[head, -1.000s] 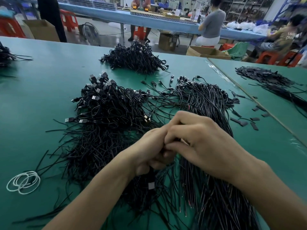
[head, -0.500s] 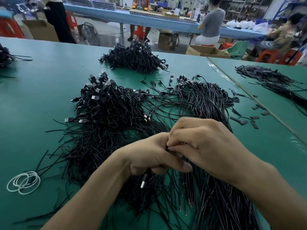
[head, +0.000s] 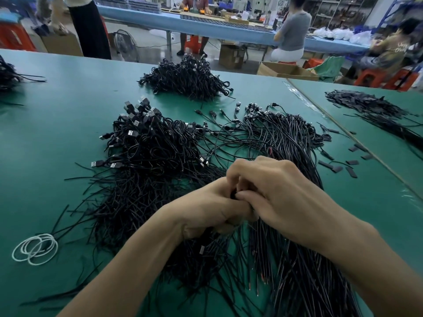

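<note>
1. The left hand (head: 210, 209) and right hand (head: 281, 197) are pressed together above the desk (head: 45, 145), their curled fingers pinching one black cable (head: 232, 194). Its plug (head: 202, 250) dangles under the left.
2. The dangling end could snag the pile (head: 137, 197) beneath and drag strands out.
3. A loose pinch may drop it among lookalikes.

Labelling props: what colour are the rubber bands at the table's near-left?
White rubber bands; the head view shows them best.
</note>
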The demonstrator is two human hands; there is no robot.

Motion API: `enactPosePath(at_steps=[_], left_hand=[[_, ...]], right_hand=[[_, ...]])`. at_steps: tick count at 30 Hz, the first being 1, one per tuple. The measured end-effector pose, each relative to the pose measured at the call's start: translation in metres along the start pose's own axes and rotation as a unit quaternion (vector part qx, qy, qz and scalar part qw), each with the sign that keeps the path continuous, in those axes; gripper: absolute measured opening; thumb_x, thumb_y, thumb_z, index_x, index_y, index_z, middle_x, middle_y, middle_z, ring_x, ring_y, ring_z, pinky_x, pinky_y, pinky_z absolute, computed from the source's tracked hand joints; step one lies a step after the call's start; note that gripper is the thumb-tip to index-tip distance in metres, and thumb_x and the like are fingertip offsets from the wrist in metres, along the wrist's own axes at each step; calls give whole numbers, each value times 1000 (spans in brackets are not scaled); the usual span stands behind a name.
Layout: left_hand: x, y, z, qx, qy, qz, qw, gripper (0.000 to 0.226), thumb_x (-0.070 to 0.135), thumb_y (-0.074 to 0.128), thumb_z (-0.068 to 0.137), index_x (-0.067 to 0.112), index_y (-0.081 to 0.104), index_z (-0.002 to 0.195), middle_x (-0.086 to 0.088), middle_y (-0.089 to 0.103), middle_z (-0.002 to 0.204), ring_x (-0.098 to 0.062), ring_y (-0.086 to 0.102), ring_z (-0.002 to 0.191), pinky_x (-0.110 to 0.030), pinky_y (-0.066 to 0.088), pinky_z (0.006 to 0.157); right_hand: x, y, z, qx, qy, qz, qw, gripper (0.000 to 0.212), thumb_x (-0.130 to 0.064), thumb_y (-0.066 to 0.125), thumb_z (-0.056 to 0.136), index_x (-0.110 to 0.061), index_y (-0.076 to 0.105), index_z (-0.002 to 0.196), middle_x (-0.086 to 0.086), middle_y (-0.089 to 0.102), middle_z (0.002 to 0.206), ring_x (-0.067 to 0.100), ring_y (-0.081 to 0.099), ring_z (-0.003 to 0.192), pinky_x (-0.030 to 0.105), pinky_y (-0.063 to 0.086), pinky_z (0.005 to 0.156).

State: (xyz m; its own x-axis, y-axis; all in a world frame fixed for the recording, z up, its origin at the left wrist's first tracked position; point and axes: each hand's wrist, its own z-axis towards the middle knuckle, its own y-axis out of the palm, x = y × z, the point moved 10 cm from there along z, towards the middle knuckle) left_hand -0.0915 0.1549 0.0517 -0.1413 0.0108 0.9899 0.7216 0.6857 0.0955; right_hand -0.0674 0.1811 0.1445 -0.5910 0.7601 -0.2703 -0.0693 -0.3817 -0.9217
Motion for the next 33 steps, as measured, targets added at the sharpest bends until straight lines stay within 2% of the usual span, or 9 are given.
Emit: enactPosePath(at_steps=[3, 8, 13, 15, 18, 22, 25, 28, 33], left_hand=[[4, -4, 6, 12, 27, -101, 994, 26, 5, 56, 70, 29, 63, 62, 10, 41, 57, -4, 32, 48, -15, 27, 39], [15, -17, 11, 47, 93, -270, 957, 17, 15, 54, 84, 12, 62, 99, 1, 53, 73, -7, 44, 57, -19, 37, 43], [38, -32, -3, 136, 208, -92, 964, 18, 22, 59, 95, 27, 72, 106, 9, 67, 87, -3, 59, 76, -19, 52, 68], [46, -48, -13, 234, 230, 79, 941, 19, 36, 64, 92, 32, 66, 111, 9, 62, 98, -2, 56, 86, -19, 49, 76], [58, -56, -28, 308, 270, 227, 884, 13, 41, 69, 89, 46, 63, 100, 11, 49, 79, -1, 45, 70, -13, 38, 62], [53, -52, -24, 275, 261, 161, 911, 15, 34, 67, 91, 38, 68, 105, 3, 62, 63, -8, 58, 56, -24, 48, 55], [54, -43, -19, 210, 259, 88, 939, 33, 19, 66, 93, 29, 63, 123, -5, 75, 88, -17, 71, 84, -39, 60, 78], [53, -40, -14, 155, 237, -19, 959, 42, 9, 49, 94, 24, 59, 131, -9, 74, 110, -21, 69, 107, -31, 55, 90], [51, -27, -17, 117, 218, -95, 964, 47, 46, 26, 102, 24, 53, 132, -10, 74, 114, -23, 66, 116, -39, 44, 101]], right_hand=[[9, -10, -3, 51, 15, 14, 998, 27, -3, 67, 84, -23, 50, 86, -17, 48, 73, 2, 48, 76, 15, 36, 65], [24, -33, -14, 229, 81, 79, 967, 28, -2, 73, 84, -20, 53, 80, -8, 57, 70, 12, 52, 65, 14, 39, 55], [47, -31, -22, 320, 153, 279, 892, 35, -6, 73, 86, -29, 49, 73, -4, 67, 78, 12, 63, 69, 23, 54, 64], [59, -19, -22, 315, 186, 378, 851, 34, -1, 73, 85, -24, 51, 71, -5, 68, 76, 8, 63, 70, 21, 53, 65], [68, 0, -20, 281, 208, 525, 776, 29, -7, 77, 72, -24, 54, 66, -4, 65, 72, 10, 57, 66, 19, 50, 61], [72, 12, -16, 233, 205, 628, 713, 22, -11, 75, 66, -18, 54, 69, 0, 64, 71, 10, 56, 65, 19, 51, 61], [68, 19, -14, 193, 193, 690, 671, 25, -9, 75, 64, -13, 52, 74, 2, 67, 72, 9, 61, 65, 18, 53, 61], [67, 30, -14, 163, 207, 694, 670, 24, -9, 76, 61, -16, 54, 69, 4, 67, 75, 10, 62, 67, 18, 51, 59], [70, 40, -15, 142, 238, 643, 714, 22, -6, 75, 60, -14, 59, 73, -4, 64, 67, 6, 59, 61, 18, 49, 55]])
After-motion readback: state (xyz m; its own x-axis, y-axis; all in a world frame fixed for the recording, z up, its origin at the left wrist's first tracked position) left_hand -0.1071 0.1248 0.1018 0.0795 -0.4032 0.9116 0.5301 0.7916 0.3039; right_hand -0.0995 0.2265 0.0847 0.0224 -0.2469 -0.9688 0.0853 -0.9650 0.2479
